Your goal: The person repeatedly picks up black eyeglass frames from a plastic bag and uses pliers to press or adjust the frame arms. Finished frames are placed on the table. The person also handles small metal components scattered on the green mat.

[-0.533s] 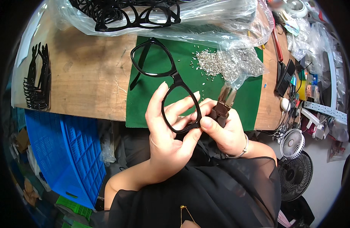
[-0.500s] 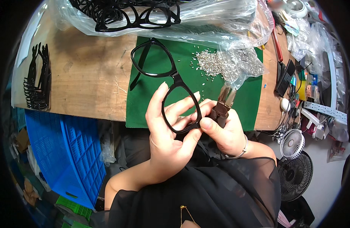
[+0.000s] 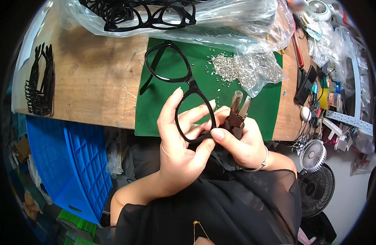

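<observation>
My left hand (image 3: pixel 177 153) grips a black eyeglass frame (image 3: pixel 192 84) by its lower rim, near one end. The frame has no visible lenses and stands tilted above a green mat (image 3: pixel 261 110). In my right hand (image 3: pixel 243 149) is a pair of pliers (image 3: pixel 235 119), jaws upward and spread apart. My right thumb meets the frame's end beside my left thumb; the fingers behind are partly hidden. Beyond the pliers lies a heap of tiny silvery metal pieces (image 3: pixel 225 69), beside a clear plastic bag (image 3: pixel 261 71) holding more of them.
Several black frames (image 3: pixel 149 22) lie on clear plastic sheeting at the back. A stack of black frames (image 3: pixel 41 104) stands on the wooden table (image 3: pixel 90 77) at left. Below is a blue crate (image 3: pixel 80 163). At right are a black phone (image 3: pixel 306 85), cables and a white fan (image 3: pixel 312 155).
The pliers' jaws have spread wider and tipped slightly left. The eyeglass frame has shifted a little to the right at its far end. Both hands keep their hold.
</observation>
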`<action>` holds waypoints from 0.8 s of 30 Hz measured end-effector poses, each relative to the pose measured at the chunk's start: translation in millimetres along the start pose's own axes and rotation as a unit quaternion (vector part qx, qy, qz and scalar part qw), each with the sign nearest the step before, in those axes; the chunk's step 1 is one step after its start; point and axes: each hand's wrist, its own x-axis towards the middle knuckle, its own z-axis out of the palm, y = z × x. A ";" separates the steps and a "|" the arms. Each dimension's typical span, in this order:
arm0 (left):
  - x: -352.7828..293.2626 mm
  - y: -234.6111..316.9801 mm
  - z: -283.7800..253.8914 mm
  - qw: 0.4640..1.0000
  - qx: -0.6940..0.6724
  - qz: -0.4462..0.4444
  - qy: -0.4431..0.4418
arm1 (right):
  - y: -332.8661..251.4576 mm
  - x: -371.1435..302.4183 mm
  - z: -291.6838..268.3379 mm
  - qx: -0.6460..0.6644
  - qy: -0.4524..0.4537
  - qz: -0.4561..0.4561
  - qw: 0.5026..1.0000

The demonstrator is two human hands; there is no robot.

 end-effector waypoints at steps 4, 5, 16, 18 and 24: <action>1.2 6.0 -4.0 1.000 -0.009 -0.020 -0.014 | 3.3 0.3 -5.1 -0.008 -0.035 -0.011 0.999; 1.5 8.1 -5.7 0.999 -0.014 -0.028 -0.021 | 0.4 -1.7 -7.2 -0.001 -0.039 -0.009 0.999; 2.5 19.7 -14.9 0.990 -0.002 -0.106 -0.095 | -23.8 -2.8 -30.0 -0.370 -0.238 0.057 0.896; 4.2 18.9 -15.0 0.989 0.005 -0.113 -0.100 | -22.1 -3.6 -31.2 -0.385 -0.233 0.039 0.892; 7.6 20.1 -13.2 0.978 -0.010 -0.190 -0.090 | -20.4 -2.7 -26.6 -0.460 -0.197 0.070 0.863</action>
